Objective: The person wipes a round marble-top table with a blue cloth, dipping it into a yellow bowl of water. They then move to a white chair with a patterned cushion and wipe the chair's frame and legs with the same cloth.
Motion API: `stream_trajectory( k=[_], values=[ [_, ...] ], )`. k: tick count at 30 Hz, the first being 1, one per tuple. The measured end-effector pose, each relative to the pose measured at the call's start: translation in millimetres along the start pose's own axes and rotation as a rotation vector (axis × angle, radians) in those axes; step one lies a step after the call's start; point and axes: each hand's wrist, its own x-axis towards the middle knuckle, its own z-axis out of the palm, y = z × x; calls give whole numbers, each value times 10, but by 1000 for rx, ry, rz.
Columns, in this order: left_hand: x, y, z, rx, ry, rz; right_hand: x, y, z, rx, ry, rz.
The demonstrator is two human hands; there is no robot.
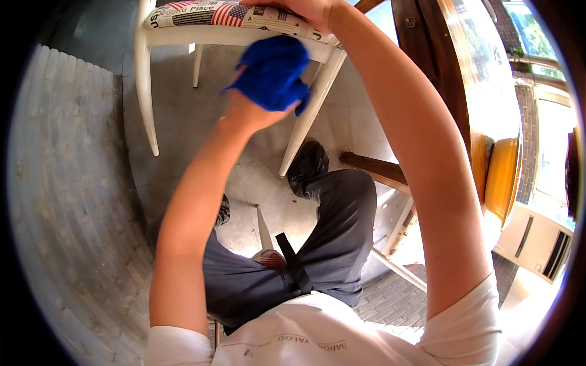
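Note:
A blue cloth (277, 68) is wrapped over the fingers of my left hand (256, 114), just under the front rail (206, 35) of a white chair. The cloth and that hand are slightly blurred. Its fingers are mostly hidden by the cloth, which lies close to the chair's right front leg (313, 112). My right hand (311, 11) rests on top of the padded seat (197, 16), near its right corner. The seat cover has a newspaper-style print with flags. The top edge of the view cuts off part of that hand, so its grip is unclear.
Dark wooden furniture (428, 59) with a glossy top stands at my right, a wooden bar (375, 171) low beneath it. A pale brick-patterned wall (73, 183) rises on the left. Grey floor tiles (178, 105) lie under the chair. Another printed seat (270, 258) shows between my legs.

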Motion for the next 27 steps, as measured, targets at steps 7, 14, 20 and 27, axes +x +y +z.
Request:
stream_trajectory(
  k=[7,14,20,27],
  values=[
    [-344,-359,-377,136,63,32,-109,32,93,-14,-75,-36],
    [81,77,33,8,-279,46,-104,75,110,-29,-51,-48],
    [328,-31,38,-40,-150,299,-54,104,94,-53,-20,-20],
    [157,-345,-322,82,-241,254,-108,11,167,-230,43,-79]
  ],
)
